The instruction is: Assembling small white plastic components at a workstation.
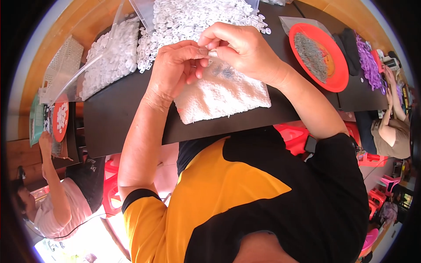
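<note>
My left hand (177,65) and my right hand (245,48) meet fingertip to fingertip over a white towel (223,98). Both are closed in a pinch. A small white plastic piece (212,53) shows at the right fingertips; what the left fingertips grip is hidden. Some small grey metal bits (226,70) lie on the towel under my right hand. Just beyond the hands spreads a heap of small white plastic pieces with holes (188,22), partly inside a clear bin.
A red plate (337,79) of thin grey metal pins stands at right, near purple strips (370,65). Bagged white pieces (114,52) lie at left on the dark table (118,118). One person (66,201) works at far left, another (390,131) at far right.
</note>
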A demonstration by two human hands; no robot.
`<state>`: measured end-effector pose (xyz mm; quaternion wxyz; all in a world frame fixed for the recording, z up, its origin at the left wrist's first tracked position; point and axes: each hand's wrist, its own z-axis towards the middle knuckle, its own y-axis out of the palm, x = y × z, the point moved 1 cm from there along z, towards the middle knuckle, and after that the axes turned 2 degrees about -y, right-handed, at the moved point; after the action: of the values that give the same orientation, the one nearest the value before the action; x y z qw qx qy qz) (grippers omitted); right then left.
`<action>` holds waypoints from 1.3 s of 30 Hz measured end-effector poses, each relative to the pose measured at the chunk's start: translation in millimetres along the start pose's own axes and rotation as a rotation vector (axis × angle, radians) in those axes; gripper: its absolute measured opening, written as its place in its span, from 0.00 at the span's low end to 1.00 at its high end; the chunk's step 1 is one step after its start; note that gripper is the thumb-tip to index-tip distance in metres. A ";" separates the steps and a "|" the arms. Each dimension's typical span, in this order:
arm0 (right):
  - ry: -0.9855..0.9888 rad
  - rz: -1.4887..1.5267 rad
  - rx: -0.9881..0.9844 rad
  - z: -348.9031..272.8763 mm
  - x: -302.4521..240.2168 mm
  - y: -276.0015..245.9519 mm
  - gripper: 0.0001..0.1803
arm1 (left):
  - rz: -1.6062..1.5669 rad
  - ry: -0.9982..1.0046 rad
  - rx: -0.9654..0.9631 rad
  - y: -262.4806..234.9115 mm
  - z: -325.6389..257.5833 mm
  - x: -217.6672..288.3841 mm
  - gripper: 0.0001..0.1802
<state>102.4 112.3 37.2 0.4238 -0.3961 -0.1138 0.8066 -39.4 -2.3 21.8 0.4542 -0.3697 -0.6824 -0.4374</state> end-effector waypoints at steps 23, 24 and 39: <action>0.336 0.073 0.044 -16.2 30.2 -7.9 0.04 | 0.768 0.391 0.139 3.9 8.0 -20.8 0.06; 0.385 0.108 0.016 -16.7 33.4 -6.7 0.04 | 0.942 0.435 0.113 5.2 7.9 -19.9 0.05; 0.398 0.223 0.049 -16.2 23.0 8.0 0.05 | 0.076 0.141 0.146 4.0 2.5 -4.0 0.06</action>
<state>102.2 122.7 9.8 0.3555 -0.5469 0.0362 0.7571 -35.2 0.9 18.6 0.5432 -0.3293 -0.6643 -0.3940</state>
